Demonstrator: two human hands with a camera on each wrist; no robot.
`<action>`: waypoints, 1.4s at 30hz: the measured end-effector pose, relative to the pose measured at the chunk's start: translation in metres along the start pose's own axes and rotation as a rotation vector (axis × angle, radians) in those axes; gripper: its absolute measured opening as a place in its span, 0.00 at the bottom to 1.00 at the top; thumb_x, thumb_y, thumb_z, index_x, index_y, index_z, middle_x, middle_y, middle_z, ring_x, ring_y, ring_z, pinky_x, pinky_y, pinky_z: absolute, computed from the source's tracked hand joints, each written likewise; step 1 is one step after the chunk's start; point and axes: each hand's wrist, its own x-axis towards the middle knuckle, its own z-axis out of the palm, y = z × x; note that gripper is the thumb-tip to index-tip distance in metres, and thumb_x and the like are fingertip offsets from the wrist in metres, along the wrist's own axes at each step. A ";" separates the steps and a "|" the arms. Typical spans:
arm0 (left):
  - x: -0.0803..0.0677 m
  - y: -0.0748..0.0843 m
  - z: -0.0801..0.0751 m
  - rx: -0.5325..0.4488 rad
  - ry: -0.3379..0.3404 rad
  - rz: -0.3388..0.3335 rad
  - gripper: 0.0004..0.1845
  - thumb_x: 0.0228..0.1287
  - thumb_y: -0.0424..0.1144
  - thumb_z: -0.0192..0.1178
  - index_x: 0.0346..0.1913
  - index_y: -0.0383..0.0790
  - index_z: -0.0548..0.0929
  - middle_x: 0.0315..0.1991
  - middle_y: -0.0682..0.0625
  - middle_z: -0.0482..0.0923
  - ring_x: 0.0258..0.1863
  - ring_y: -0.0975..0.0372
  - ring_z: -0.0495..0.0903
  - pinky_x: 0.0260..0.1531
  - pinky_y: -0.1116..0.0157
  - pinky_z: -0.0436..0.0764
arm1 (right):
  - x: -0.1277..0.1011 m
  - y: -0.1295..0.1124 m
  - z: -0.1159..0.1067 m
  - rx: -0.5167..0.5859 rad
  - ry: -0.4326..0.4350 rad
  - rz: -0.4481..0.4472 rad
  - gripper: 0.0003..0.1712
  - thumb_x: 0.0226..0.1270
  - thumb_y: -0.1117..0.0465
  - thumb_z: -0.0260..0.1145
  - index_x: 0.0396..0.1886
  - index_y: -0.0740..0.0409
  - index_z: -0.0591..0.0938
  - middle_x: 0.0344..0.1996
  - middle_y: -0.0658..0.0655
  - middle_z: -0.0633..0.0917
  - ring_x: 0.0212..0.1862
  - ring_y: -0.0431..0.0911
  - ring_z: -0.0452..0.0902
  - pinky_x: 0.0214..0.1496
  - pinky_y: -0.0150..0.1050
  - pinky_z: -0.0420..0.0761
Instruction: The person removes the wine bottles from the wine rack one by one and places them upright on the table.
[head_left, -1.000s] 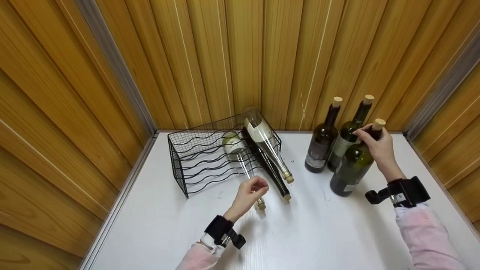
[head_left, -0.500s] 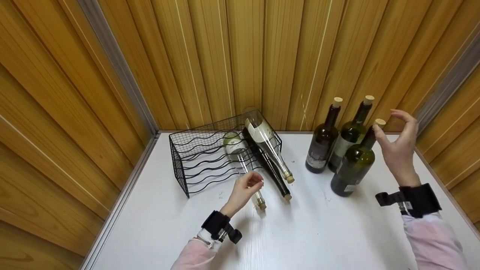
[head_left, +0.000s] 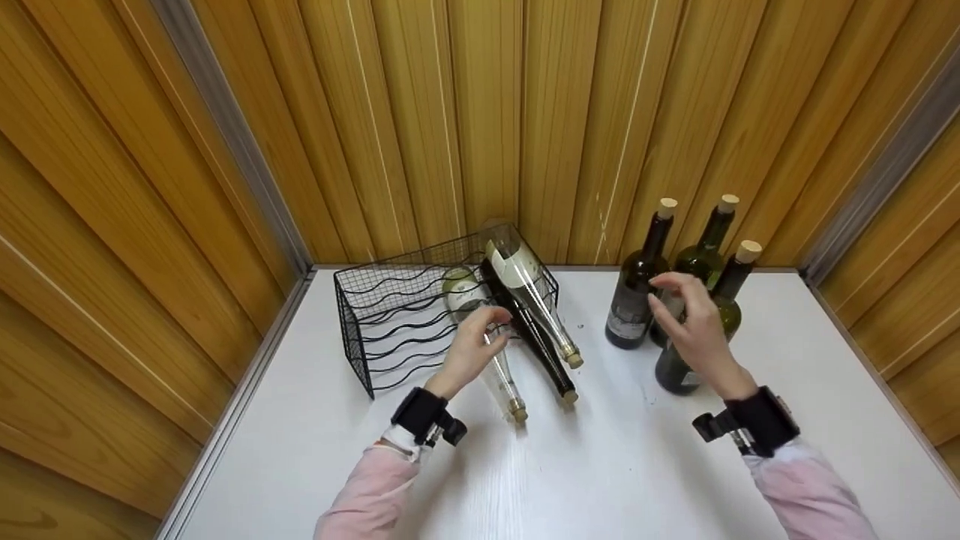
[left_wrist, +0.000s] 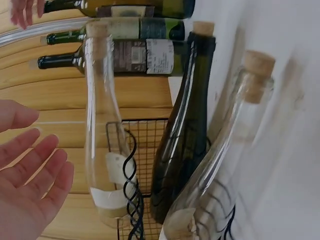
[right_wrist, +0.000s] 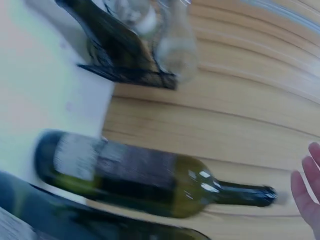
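Rack, black wire with wavy rails, at left far side of white table. In same, three corked bottles, laid sloping, necks projecting past near edge: left clear bottle, pale label; dark bottle, in middle; right clear bottle, pale label, partly overlapping dark bottle in head view. At right far side of table, three upright corked bottles, closely grouped: left standing bottle, with dark label; far standing bottle; near standing bottle, green. Left hand, raised above left clear bottle and partly hiding same; fingers loosely bent, thumb apart, grasping nothing. Right hand, in front of near standing bottle and partly hiding same; fingers loosely bent, thumb apart, also released and without load. On left wrist, black camera mount; on right wrist, another of same kind. Pink sleeves, one to each arm. Wood-look panels at left, far and right sides, with grey metal strips at corners.
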 end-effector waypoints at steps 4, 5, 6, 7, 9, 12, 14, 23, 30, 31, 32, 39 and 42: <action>0.022 -0.008 -0.016 0.083 0.004 -0.026 0.13 0.50 0.25 0.61 0.41 0.31 0.76 0.38 0.46 0.76 0.40 0.57 0.74 0.44 0.65 0.70 | -0.017 0.003 0.021 0.046 -0.094 0.052 0.15 0.55 0.76 0.61 0.44 0.69 0.74 0.40 0.59 0.77 0.40 0.47 0.71 0.41 0.32 0.70; 0.028 -0.009 -0.019 0.098 0.001 -0.031 0.12 0.51 0.25 0.61 0.41 0.31 0.76 0.38 0.46 0.75 0.40 0.57 0.74 0.45 0.64 0.70 | -0.020 0.004 0.026 0.056 -0.117 0.071 0.14 0.56 0.75 0.61 0.43 0.69 0.75 0.39 0.58 0.77 0.39 0.46 0.71 0.40 0.32 0.70; 0.034 -0.011 -0.020 0.124 -0.005 -0.034 0.12 0.51 0.26 0.61 0.41 0.31 0.75 0.37 0.46 0.75 0.40 0.57 0.74 0.44 0.64 0.70 | -0.024 0.005 0.030 0.065 -0.140 0.089 0.12 0.57 0.75 0.61 0.42 0.68 0.75 0.38 0.57 0.77 0.38 0.46 0.71 0.39 0.32 0.71; 0.039 -0.012 -0.021 0.157 -0.013 -0.036 0.12 0.51 0.27 0.61 0.40 0.31 0.75 0.37 0.46 0.75 0.40 0.56 0.74 0.44 0.63 0.70 | -0.027 0.005 0.034 0.075 -0.168 0.113 0.11 0.58 0.74 0.61 0.42 0.67 0.75 0.38 0.55 0.77 0.38 0.45 0.72 0.38 0.33 0.72; 0.049 -0.016 -0.020 0.247 -0.042 -0.037 0.13 0.51 0.28 0.61 0.41 0.33 0.75 0.37 0.47 0.74 0.40 0.56 0.74 0.42 0.62 0.71 | -0.033 0.006 0.042 0.092 -0.234 0.169 0.09 0.60 0.71 0.60 0.41 0.65 0.76 0.37 0.52 0.77 0.38 0.44 0.72 0.37 0.35 0.74; 0.062 -0.021 -0.018 0.413 -0.124 -0.028 0.16 0.50 0.30 0.60 0.44 0.36 0.74 0.38 0.46 0.72 0.39 0.55 0.73 0.36 0.61 0.74 | -0.042 0.006 0.052 0.119 -0.335 0.236 0.07 0.62 0.67 0.60 0.40 0.63 0.76 0.36 0.50 0.76 0.38 0.44 0.73 0.38 0.40 0.75; 0.069 -0.025 -0.016 0.511 -0.181 -0.009 0.18 0.47 0.29 0.60 0.45 0.37 0.73 0.39 0.46 0.72 0.39 0.53 0.73 0.34 0.60 0.74 | -0.048 0.005 0.057 0.142 -0.404 0.275 0.07 0.63 0.64 0.59 0.39 0.63 0.76 0.36 0.49 0.76 0.39 0.44 0.73 0.39 0.41 0.75; 0.092 -0.043 -0.014 0.813 -0.414 0.009 0.31 0.42 0.27 0.60 0.56 0.39 0.67 0.53 0.41 0.66 0.53 0.49 0.65 0.42 0.54 0.71 | -0.068 0.005 0.068 0.179 -0.537 0.373 0.10 0.64 0.61 0.59 0.40 0.63 0.75 0.37 0.51 0.77 0.38 0.46 0.75 0.38 0.40 0.75; 0.103 -0.059 -0.001 1.025 -0.478 0.219 0.33 0.45 0.31 0.63 0.59 0.42 0.66 0.55 0.41 0.65 0.53 0.49 0.64 0.42 0.55 0.71 | -0.073 0.007 0.071 0.204 -0.525 0.364 0.07 0.63 0.65 0.60 0.39 0.63 0.75 0.36 0.50 0.77 0.37 0.47 0.75 0.36 0.39 0.75; 0.105 -0.061 0.001 1.052 -0.481 0.252 0.32 0.46 0.33 0.63 0.58 0.43 0.66 0.55 0.42 0.65 0.52 0.50 0.65 0.42 0.55 0.71 | -0.073 0.007 0.071 0.205 -0.529 0.367 0.07 0.63 0.65 0.60 0.39 0.62 0.75 0.36 0.50 0.77 0.37 0.47 0.75 0.35 0.39 0.75; 0.107 -0.063 0.003 1.080 -0.481 0.283 0.31 0.46 0.35 0.63 0.58 0.43 0.67 0.54 0.42 0.65 0.52 0.50 0.65 0.42 0.56 0.71 | -0.074 0.007 0.071 0.204 -0.534 0.372 0.07 0.63 0.65 0.60 0.39 0.61 0.75 0.36 0.50 0.77 0.38 0.46 0.75 0.36 0.39 0.75; 0.120 -0.073 0.014 1.215 -0.518 0.366 0.32 0.47 0.37 0.64 0.59 0.47 0.68 0.57 0.44 0.65 0.53 0.51 0.64 0.45 0.56 0.70 | -0.075 0.006 0.077 0.207 -0.559 0.385 0.07 0.62 0.66 0.60 0.40 0.59 0.75 0.36 0.53 0.78 0.38 0.46 0.74 0.35 0.38 0.74; 0.124 -0.076 0.019 1.226 -0.542 0.354 0.33 0.48 0.36 0.63 0.60 0.48 0.67 0.58 0.44 0.64 0.55 0.50 0.63 0.47 0.55 0.69 | -0.076 0.008 0.079 0.222 -0.577 0.388 0.07 0.62 0.66 0.60 0.40 0.60 0.75 0.37 0.54 0.79 0.38 0.47 0.74 0.35 0.38 0.74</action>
